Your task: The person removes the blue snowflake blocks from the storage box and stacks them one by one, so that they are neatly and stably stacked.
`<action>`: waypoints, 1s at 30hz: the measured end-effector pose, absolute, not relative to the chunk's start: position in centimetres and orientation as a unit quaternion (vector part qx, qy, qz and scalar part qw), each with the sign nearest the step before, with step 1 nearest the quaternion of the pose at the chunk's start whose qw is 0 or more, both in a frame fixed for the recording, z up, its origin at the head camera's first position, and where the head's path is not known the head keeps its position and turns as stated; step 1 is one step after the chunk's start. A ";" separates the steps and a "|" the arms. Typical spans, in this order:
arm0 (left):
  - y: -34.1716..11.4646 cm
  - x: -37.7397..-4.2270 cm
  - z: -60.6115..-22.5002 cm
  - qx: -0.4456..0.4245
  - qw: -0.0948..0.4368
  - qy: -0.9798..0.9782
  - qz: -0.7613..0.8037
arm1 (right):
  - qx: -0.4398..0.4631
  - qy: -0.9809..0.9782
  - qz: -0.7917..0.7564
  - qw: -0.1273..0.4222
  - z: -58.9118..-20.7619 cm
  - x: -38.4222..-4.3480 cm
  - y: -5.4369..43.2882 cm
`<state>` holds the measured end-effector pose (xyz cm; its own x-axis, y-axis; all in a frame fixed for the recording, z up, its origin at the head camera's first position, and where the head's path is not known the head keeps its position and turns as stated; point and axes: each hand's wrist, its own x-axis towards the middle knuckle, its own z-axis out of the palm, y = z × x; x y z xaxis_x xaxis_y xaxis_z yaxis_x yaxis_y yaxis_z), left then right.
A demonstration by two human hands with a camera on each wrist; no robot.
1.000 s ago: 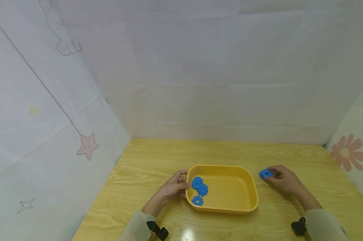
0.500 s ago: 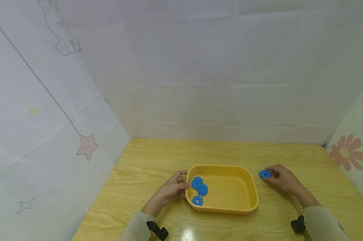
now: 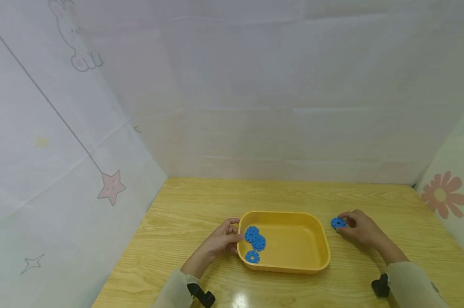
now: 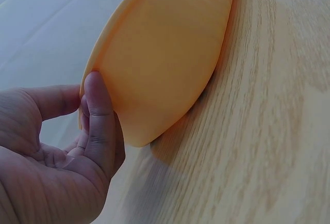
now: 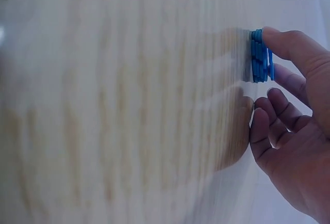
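Note:
My left hand (image 3: 221, 239) grips the left end of a yellow plastic tray (image 3: 293, 270), thumb over the rim. In the left wrist view its fingers (image 4: 100, 115) press the tray's outer wall. Several blue flower-shaped notched discs (image 3: 252, 234) lie inside at the tray's left end, some overlapping. Right of the tray, my right hand (image 3: 361, 229) pinches a small stack of blue flower-shaped discs (image 3: 337, 223) between thumb and index finger. The right wrist view shows this stack (image 5: 258, 56) against the table, its outermost disc slightly tilted from the others; the remaining fingers curl near the tabletop.
The light wood table (image 3: 201, 196) has a pale printed cloth (image 3: 286, 128) standing behind it and at both sides. Black wrist straps (image 3: 201, 294) sit over the sleeves.
My right hand has shifted slightly left, and the discs at its fingertips, offset before, now line up in the head view. The left hand and tray have stayed in place.

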<state>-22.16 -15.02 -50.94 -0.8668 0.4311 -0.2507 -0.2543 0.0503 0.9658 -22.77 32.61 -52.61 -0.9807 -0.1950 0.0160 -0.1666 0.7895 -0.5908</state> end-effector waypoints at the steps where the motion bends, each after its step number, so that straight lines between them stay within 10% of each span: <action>1: -15.0 -22.2 -51.0 0.065 0.250 0.680 0.687 | -0.096 0.945 -0.310 0.024 -52.6 -22.8 32.6; 30: -14.9 -22.1 -50.6 0.057 0.248 0.687 0.680 | -0.155 0.914 -0.374 -0.035 -48.5 -22.9 28.9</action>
<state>-22.05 -14.94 -50.62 -0.8709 0.4154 -0.2627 -0.2584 0.0676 0.9637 -22.89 28.93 -48.46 -0.9497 -0.2565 0.1799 -0.3091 0.6729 -0.6720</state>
